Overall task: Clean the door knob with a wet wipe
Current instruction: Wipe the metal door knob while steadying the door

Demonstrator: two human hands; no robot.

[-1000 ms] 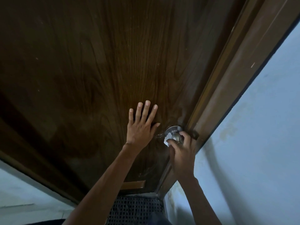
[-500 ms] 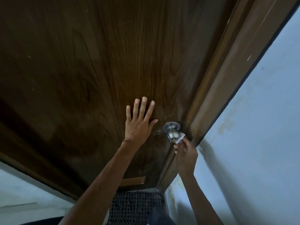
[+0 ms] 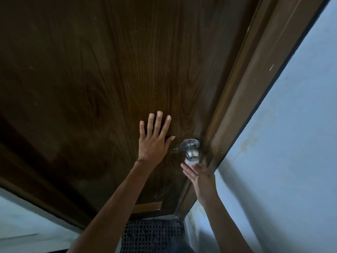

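Note:
A round silver door knob (image 3: 192,152) sticks out of the dark wooden door (image 3: 109,79) near its right edge. My left hand (image 3: 154,143) lies flat on the door just left of the knob, fingers spread and straight. My right hand (image 3: 202,178) is right under the knob and holds a small white wet wipe (image 3: 191,162) up against the knob's underside. Most of the wipe is hidden between my fingers and the knob.
The brown door frame (image 3: 255,79) runs up along the right of the knob, very close to my right hand. A pale blue wall (image 3: 291,143) is beyond it. A dark perforated mat (image 3: 151,234) lies on the floor at the door's foot.
My right hand has slid with the wipe from over the front of the knob, past its right side, to underneath it. The knob's face is now uncovered. My left hand stays pressed on the door.

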